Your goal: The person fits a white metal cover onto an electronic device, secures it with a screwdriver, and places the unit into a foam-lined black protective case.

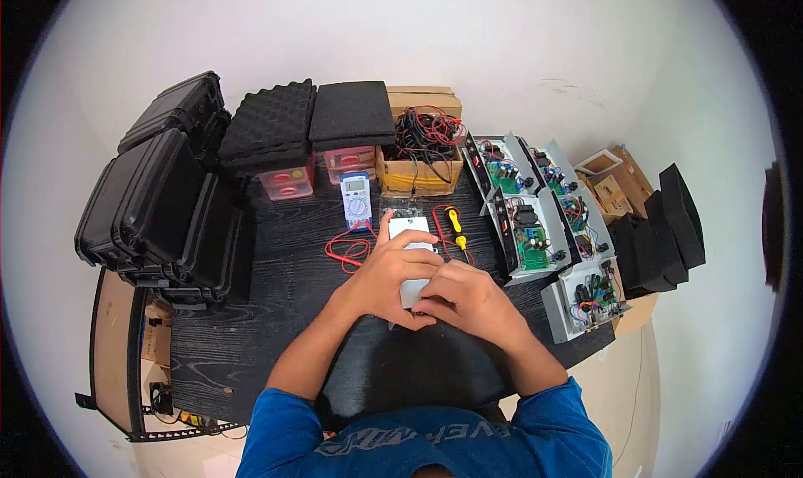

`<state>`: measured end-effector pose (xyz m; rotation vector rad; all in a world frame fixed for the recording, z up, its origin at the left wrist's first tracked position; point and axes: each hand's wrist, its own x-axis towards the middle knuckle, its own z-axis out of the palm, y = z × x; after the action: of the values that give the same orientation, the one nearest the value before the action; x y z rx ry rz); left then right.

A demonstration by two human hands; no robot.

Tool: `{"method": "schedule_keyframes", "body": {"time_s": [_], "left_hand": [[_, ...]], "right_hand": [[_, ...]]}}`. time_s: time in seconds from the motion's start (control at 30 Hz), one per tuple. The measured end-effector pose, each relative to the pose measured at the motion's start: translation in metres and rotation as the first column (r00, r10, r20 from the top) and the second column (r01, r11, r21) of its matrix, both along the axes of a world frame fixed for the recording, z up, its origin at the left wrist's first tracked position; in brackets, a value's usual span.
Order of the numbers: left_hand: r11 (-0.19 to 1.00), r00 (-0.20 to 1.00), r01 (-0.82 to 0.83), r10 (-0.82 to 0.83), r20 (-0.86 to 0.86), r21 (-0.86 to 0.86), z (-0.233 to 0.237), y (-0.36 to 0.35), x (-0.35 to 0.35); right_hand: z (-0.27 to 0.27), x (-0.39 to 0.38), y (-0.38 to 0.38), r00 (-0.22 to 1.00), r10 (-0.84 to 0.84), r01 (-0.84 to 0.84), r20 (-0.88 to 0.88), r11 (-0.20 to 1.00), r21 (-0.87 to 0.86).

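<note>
A flat whitish panel or case (411,292) lies near the front edge of the black table, between my two hands. My left hand (393,273) wraps over it from the left, its fingers lying across the top. At its lower right, my right hand (468,298) has thumb and fingers pressed together on the edge; any small part between them is hidden. Just beyond are a blue and white multimeter (356,201) with red leads (350,250), and a yellow and black tool (457,228) to the right.
Black hard cases (150,202) are stacked at the left. Foam sheets (351,114) rest on red-fronted drawers (287,183) at the back, beside a cardboard box (418,178) of cables. Several open housings with circuit boards (531,235) and black foam blocks (648,252) stand right.
</note>
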<state>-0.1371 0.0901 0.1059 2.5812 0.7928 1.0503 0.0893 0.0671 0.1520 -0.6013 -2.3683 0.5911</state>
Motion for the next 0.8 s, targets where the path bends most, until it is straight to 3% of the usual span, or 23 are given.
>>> {"method": "schedule_keyframes", "body": {"time_s": [0.33,0.53,0.8], "left_hand": [[1.000,0.999,0.008,-0.007,0.043,-0.003,-0.001,-0.001,-0.004],[1.000,0.999,0.011,-0.011,0.039,0.006,-0.003,0.000,-0.003],[1.000,0.999,0.006,-0.005,0.046,-0.009,-0.001,-0.001,-0.004]], "right_hand": [[0.004,0.003,0.004,0.997,0.075,-0.075,-0.005,0.997,0.029],[0.005,0.000,-0.001,0.997,-0.029,0.030,0.065,0.999,-0.016],[0.002,0.001,0.003,0.999,0.038,-0.038,0.014,0.999,0.020]]}}
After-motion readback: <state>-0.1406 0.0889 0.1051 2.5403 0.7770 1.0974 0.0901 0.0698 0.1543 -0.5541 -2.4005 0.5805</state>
